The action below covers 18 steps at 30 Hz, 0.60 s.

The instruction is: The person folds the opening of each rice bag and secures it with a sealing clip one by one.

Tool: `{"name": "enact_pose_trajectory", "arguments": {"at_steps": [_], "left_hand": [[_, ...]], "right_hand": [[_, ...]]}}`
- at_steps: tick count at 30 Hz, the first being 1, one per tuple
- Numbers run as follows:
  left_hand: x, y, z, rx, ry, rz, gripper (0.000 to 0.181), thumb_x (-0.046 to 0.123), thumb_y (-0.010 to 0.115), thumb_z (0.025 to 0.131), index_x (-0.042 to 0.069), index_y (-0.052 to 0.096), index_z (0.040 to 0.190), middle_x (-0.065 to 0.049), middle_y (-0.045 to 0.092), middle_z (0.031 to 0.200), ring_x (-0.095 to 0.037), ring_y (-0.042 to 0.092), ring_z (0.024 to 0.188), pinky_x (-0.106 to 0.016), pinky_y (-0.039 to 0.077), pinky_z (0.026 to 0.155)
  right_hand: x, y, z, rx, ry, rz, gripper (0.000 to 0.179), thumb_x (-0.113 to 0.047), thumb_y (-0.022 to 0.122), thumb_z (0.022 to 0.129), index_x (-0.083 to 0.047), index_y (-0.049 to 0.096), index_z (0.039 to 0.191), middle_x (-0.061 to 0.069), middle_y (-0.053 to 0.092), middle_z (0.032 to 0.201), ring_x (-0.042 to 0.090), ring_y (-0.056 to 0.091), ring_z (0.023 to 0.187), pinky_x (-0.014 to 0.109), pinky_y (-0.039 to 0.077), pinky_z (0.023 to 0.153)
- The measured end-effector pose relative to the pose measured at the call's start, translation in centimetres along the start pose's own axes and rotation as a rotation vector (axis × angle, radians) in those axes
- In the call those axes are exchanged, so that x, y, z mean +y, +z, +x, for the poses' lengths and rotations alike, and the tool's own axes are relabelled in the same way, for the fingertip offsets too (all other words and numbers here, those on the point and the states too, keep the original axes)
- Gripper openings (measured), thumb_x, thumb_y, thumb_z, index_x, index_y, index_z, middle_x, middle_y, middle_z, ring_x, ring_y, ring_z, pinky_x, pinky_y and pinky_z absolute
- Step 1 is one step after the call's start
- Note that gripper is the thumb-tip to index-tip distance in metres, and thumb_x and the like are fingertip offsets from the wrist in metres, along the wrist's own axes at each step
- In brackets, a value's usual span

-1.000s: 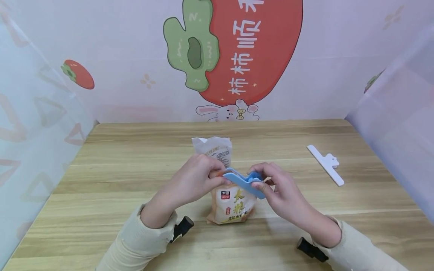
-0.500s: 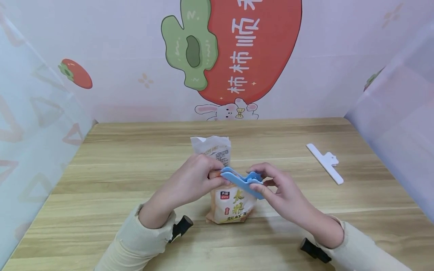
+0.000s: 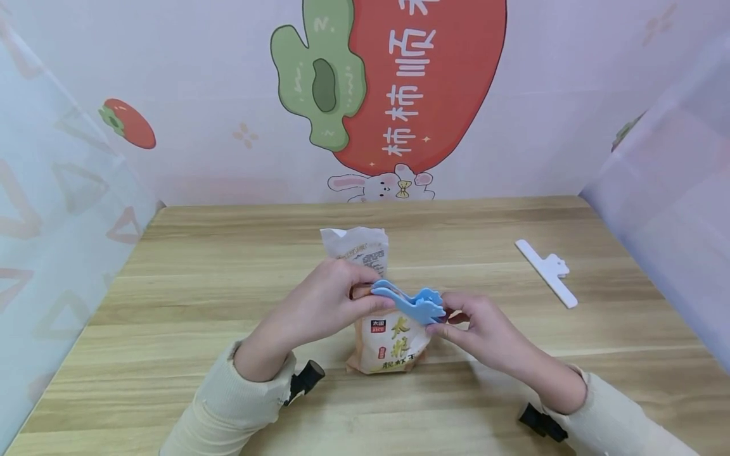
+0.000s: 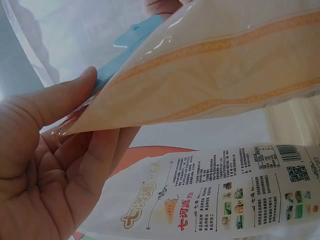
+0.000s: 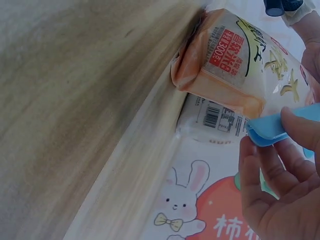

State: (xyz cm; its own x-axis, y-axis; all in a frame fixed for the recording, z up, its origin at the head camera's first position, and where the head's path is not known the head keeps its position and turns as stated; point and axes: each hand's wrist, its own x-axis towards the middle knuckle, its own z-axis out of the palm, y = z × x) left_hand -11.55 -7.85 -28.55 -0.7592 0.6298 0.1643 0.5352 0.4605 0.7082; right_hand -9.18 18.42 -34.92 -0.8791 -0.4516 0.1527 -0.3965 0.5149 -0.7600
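Note:
An orange-and-white rice bag (image 3: 390,345) stands upright on the table, with a blue bag clip (image 3: 419,307) lying across its top. My left hand (image 3: 331,294) pinches the bag's top corner at the clip's left end. In the left wrist view, the thumb of that hand (image 4: 40,145) lies along the clip (image 4: 132,47), and the other fingers are under the bag's folded corner. My right hand (image 3: 485,323) holds the clip's right end between thumb and fingers, as the right wrist view of the clip (image 5: 272,130) shows. The clip's grip tabs stick up between the hands.
Right behind the rice bag stands a second, white printed bag (image 3: 367,244), partly hidden by my left hand. A white bag clip (image 3: 547,272) lies on the wooden table (image 3: 228,253) at the right. A printed backdrop (image 3: 217,95) rises behind the table.
My right hand has slid off the clip's grip tabs, down and right to its right end. The tabs are now uncovered. My left hand keeps its place at the bag's corner.

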Motion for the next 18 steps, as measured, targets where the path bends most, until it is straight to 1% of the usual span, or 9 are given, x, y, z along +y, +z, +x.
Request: {"name": "enact_pose_trajectory", "arguments": {"at_steps": [3,8,12,15,18], "left_hand": [[0.04,-0.04,-0.01,0.004,0.006,-0.007,0.030,0.020,0.074,0.090,0.014,0.056,0.067,0.010,0.028,0.056,-0.001,0.027,0.053,-0.018,0.025,0.051],[0.28,0.15,0.03,0.015,0.017,-0.011,0.022,0.018,0.074,0.090,0.012,0.065,0.071,0.009,0.029,0.054,-0.001,0.028,0.050,-0.017,0.025,0.049],[0.46,0.45,0.13,0.031,0.028,-0.016,0.022,0.018,0.075,0.089,0.011,0.066,0.071,0.010,0.029,0.053,0.000,0.027,0.049,-0.017,0.023,0.048],[0.46,0.60,0.14,0.036,0.026,-0.017,0.023,0.019,0.075,0.089,0.011,0.065,0.069,0.010,0.028,0.053,-0.001,0.026,0.049,-0.017,0.022,0.047],[0.34,0.62,0.13,0.026,0.018,-0.015,0.023,0.021,0.075,0.089,0.012,0.065,0.070,0.009,0.027,0.054,-0.001,0.025,0.049,-0.017,0.022,0.048]], "right_hand": [[0.04,0.06,0.01,0.012,-0.023,-0.016,0.007,-0.011,0.076,0.087,-0.014,0.071,0.091,-0.003,0.074,0.093,0.009,0.066,0.085,0.026,0.058,0.076],[0.14,0.03,-0.09,0.060,-0.093,-0.073,0.010,-0.009,0.078,0.084,-0.016,0.070,0.086,-0.006,0.072,0.089,0.003,0.064,0.082,0.027,0.058,0.074],[0.31,-0.12,-0.18,0.084,-0.126,-0.096,0.012,-0.008,0.078,0.083,-0.017,0.070,0.085,-0.008,0.071,0.087,0.002,0.063,0.081,0.027,0.058,0.074],[0.23,-0.33,-0.16,0.062,-0.102,-0.075,0.011,-0.007,0.077,0.085,-0.016,0.070,0.086,-0.007,0.071,0.088,0.003,0.063,0.083,0.027,0.058,0.075],[0.39,-0.42,-0.13,0.021,-0.052,-0.029,0.009,-0.008,0.076,0.086,-0.014,0.070,0.089,-0.003,0.071,0.093,0.007,0.064,0.086,0.027,0.059,0.075]]}}
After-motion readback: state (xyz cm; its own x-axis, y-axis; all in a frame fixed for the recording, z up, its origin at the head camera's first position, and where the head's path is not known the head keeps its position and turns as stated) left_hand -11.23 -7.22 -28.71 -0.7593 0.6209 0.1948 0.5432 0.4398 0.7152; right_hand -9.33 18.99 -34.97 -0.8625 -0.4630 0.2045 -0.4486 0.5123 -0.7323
